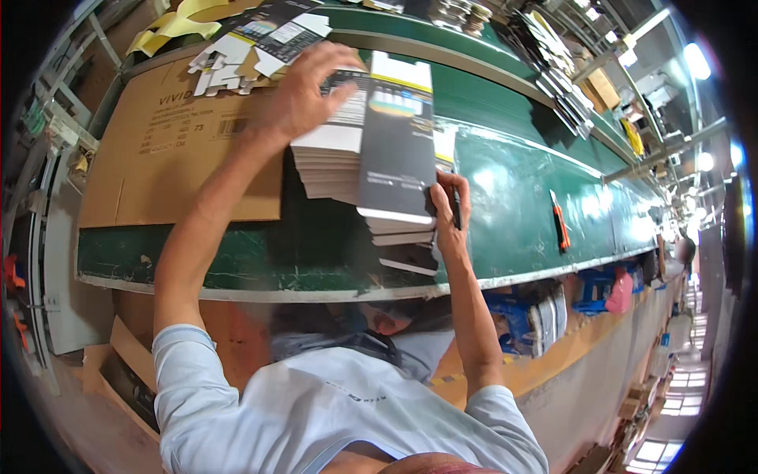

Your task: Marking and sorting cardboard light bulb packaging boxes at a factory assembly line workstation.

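A stack of flat printed cartons, dark grey with white flaps and a yellow stripe [397, 158], lies in front of me on the green bench. Close against its left side is a second stack with white, layered edges [324, 170]. Over the far end of that left stack is my left hand [308, 93], slightly blurred, its thumb held apart from the fingers. My right hand [452, 204] grips the right edge of the dark carton stack, fingers curled round its side. A dark strip shows between those fingers, too small to make out.
A large brown cardboard box [181, 158] lies at the left, with white carton pieces [225, 67] and a curled yellow strip [178, 28] beyond it. An orange utility knife [560, 221] rests on the bench [505, 205] at the right. Blue stools [592, 291] stand below the edge.
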`<state>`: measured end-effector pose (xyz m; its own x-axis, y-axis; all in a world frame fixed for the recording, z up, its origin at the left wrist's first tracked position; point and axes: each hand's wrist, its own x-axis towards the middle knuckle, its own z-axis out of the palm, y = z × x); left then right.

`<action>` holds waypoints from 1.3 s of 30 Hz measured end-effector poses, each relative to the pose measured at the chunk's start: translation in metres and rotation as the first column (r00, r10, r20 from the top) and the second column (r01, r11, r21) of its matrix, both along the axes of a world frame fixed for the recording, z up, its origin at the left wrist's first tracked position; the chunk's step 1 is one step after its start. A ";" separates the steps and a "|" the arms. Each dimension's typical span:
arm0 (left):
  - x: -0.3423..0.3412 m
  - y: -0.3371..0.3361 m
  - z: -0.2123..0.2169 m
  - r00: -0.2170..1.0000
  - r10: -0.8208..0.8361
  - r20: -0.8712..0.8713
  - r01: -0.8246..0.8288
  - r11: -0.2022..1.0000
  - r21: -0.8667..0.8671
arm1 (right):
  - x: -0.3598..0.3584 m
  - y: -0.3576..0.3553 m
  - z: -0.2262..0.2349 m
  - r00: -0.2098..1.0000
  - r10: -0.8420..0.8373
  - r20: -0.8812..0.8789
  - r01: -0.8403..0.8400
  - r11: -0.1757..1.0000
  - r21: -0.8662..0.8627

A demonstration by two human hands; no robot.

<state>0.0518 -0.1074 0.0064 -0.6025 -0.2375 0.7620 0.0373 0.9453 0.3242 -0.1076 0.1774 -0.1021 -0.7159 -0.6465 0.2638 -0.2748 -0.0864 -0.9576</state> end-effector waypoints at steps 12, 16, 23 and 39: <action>-0.044 0.085 -0.048 0.891 -0.049 0.452 0.058 0.998 -0.005 | 0.010 0.029 0.059 0.998 -0.012 0.063 0.020 0.992 -0.124; -0.045 0.082 -0.044 0.880 -0.029 0.474 0.041 0.999 -0.016 | -0.003 0.025 0.038 0.993 0.111 -0.045 -0.118 0.970 -0.213; -0.039 0.046 -0.040 0.895 -0.080 0.439 0.107 0.994 -0.037 | 0.010 0.002 0.053 0.973 0.173 0.154 -0.143 0.971 -0.191; -0.037 0.022 -0.048 0.901 -0.030 0.433 0.007 0.998 0.057 | -0.002 -0.062 0.054 0.980 0.163 -0.111 -0.163 0.987 0.013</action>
<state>0.0149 -0.0850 -0.0417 -0.8751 -0.2554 0.4110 -0.1009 0.9270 0.3613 -0.1093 0.1157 -0.0482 -0.5672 -0.7532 0.3331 -0.3623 -0.1350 -0.9222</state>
